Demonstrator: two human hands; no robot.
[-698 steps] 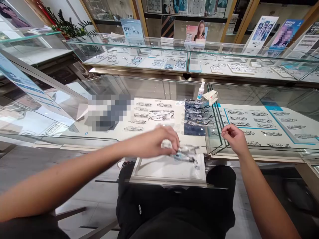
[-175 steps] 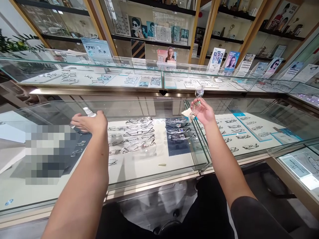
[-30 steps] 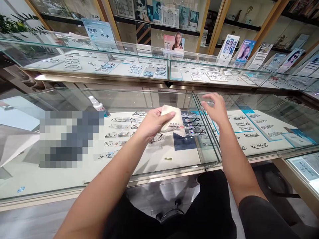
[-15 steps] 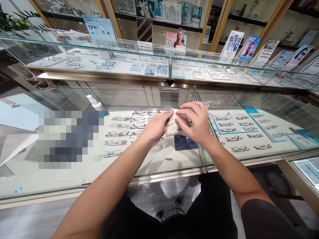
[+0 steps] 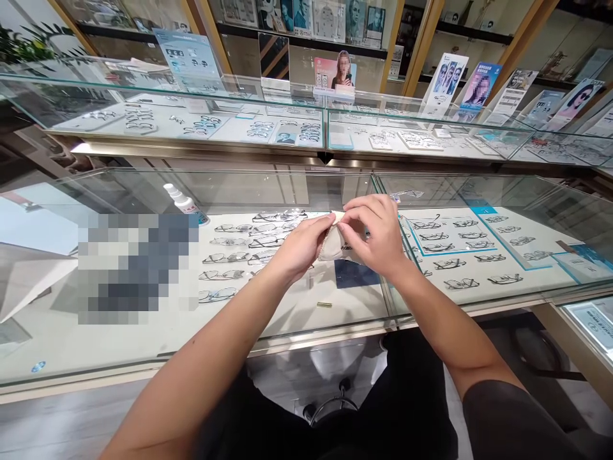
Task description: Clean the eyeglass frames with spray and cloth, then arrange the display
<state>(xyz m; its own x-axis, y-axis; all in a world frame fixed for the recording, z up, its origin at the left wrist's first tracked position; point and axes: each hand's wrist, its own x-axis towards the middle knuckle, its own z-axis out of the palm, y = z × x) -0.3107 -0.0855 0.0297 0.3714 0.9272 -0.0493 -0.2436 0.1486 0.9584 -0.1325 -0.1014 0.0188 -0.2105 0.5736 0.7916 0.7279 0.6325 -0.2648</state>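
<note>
A cream cleaning cloth (image 5: 334, 246) with a zigzag edge and dark print hangs between my two hands, above the glass counter. My left hand (image 5: 301, 250) is closed on its left side, thumb along the top. With thumb and forefinger, my right hand (image 5: 376, 233) pinches the cloth's top edge, close to the left thumb. Whether anything is wrapped inside the cloth is hidden. Just below the hands lie a dark blue flat piece (image 5: 355, 275) and a small gold-green bar (image 5: 324, 305).
Rows of eyeglasses (image 5: 224, 257) show under the counter's glass on the left, more glasses (image 5: 449, 264) on the right. A white spray bottle (image 5: 184, 201) stands at the back left. White paper (image 5: 33, 271) lies far left. Another glass display case (image 5: 205, 121) runs behind.
My right thumb and forefinger have come together on the cloth's top edge; before, the fingers were apart beside it. My left hand keeps its hold.
</note>
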